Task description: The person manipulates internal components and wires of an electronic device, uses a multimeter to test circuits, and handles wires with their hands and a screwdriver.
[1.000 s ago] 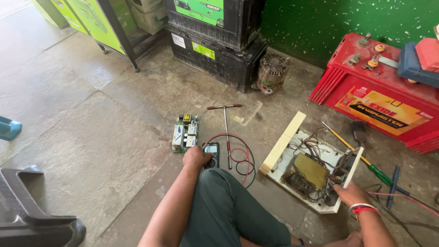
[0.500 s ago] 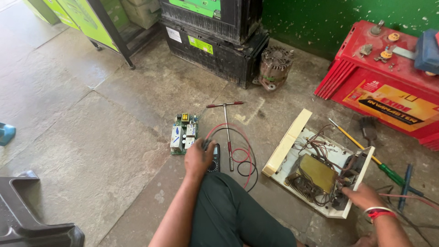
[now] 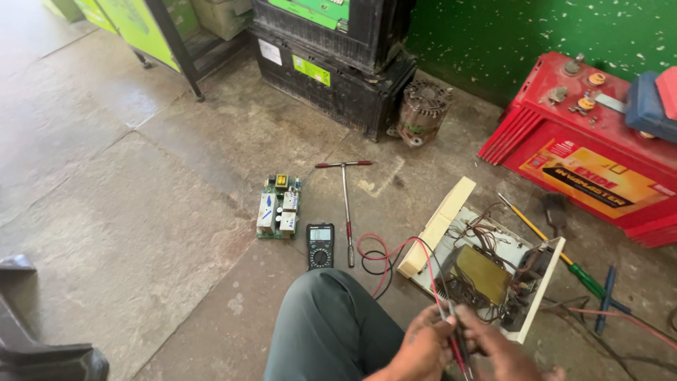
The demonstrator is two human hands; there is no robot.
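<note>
Grey stone slab floor (image 3: 141, 212) against a green painted wall (image 3: 508, 35), so pretty much a floor-level repair spot. Both hands are down at 6 o'clock by the raised knee in dark green trousers (image 3: 331, 331). Left hand (image 3: 423, 346) and right hand (image 3: 497, 353) sit close together, fingers pinched around the thin red and black probe leads (image 3: 455, 339), which run between the two hands; can't tell exactly how tight the pinch is. From there the red and black wire loops (image 3: 377, 257) curl across the floor toward the black handheld multimeter (image 3: 320, 245), lying flat near the centre, screen up.

Just beside the meter at 9 o'clock is a small green circuit board with white relays (image 3: 278, 208). At its 3 o'clock side lies a long metal T-handle wrench with red grips (image 3: 345, 204).

Right of the hands, around 1 o'clock from them, sits the opened cream-coloured inverter case with a transformer and tangled wiring (image 3: 486, 271). A yellow and green screwdriver (image 3: 557, 250) lies just past it. Big red battery (image 3: 592, 155) at 2 o'clock, stacked black batteries (image 3: 331, 63) at 12, with a grey alternator (image 3: 423, 113) beside them.
</note>
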